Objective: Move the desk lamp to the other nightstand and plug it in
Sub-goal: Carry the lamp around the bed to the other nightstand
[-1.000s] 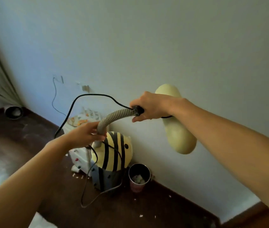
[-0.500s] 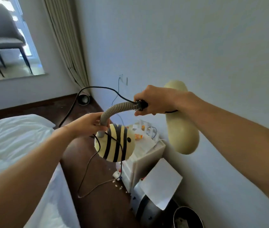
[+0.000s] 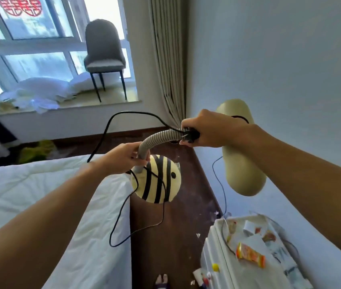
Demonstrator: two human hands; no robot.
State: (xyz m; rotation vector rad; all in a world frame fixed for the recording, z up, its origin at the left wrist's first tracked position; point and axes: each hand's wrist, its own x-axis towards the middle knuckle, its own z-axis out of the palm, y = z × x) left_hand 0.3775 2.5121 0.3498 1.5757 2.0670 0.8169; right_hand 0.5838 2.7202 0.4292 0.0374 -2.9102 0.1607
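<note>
You carry the bee lamp [image 3: 157, 180] clear of the bed [image 3: 40, 195]: left hand [image 3: 121, 159] clamped low on its neck [image 3: 155, 140], right hand [image 3: 209, 130] pinning plug [image 3: 190, 135] there so the cord [image 3: 111, 130] won't drag.

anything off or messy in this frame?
Yes. The white nightstand top is littered with wrappers, including an orange snack packet. Scraps dot the dark wood floor, and the lamp's black cord dangles in a loose loop.

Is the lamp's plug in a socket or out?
Out. The black plug sits in the right hand beside the lamp's neck, in mid-air.
</note>
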